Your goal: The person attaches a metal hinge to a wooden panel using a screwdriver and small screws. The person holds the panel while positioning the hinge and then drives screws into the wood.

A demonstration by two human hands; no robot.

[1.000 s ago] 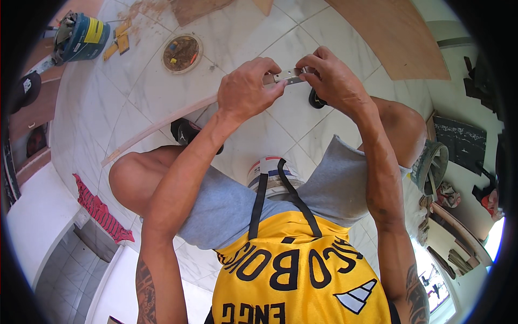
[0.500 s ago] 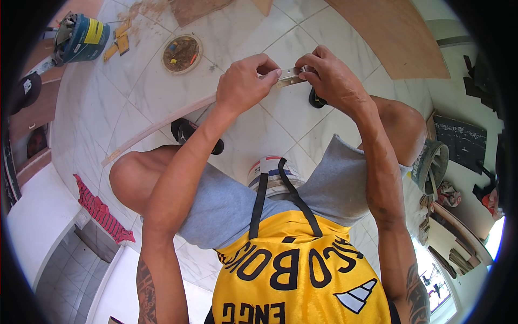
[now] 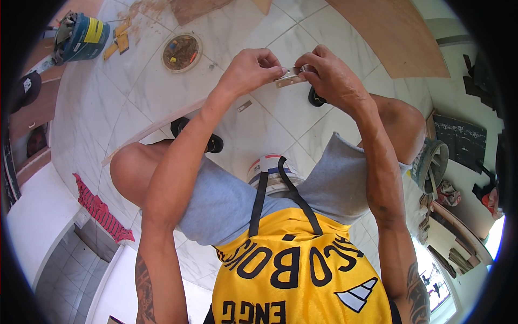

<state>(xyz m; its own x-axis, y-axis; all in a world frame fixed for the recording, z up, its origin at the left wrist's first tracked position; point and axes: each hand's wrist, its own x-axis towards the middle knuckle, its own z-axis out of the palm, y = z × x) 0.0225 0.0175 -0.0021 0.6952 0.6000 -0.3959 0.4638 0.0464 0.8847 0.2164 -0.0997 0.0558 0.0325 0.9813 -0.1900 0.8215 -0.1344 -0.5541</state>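
Observation:
Out in front of me, above the tiled floor, a small silvery metal hinge (image 3: 291, 81) with screw holes is held between both hands. My right hand (image 3: 327, 70) pinches its right end between thumb and fingers. At its left end, my left hand (image 3: 256, 69) has thumb and forefinger closed on the upper leaf; the curled fingers hide part of it. A small flat metal plate with holes (image 3: 244, 106) lies on the floor just below my left wrist. Beside that wrist runs a long thin wooden strip (image 3: 156, 126), partly covered by my forearm.
Farther off stand a round tub (image 3: 182, 53) of small loose bits and a blue-green bucket (image 3: 82, 38) beside yellow tools (image 3: 122, 42). A curved-looking wooden panel (image 3: 399, 38) lies at upper right. Between my knees is a white bucket (image 3: 275, 164); a red striped cloth (image 3: 102, 209) lies left.
My left hand has shifted slightly up and tilted, so more of the hinge and the small plate on the floor show. My right hand has hardly moved.

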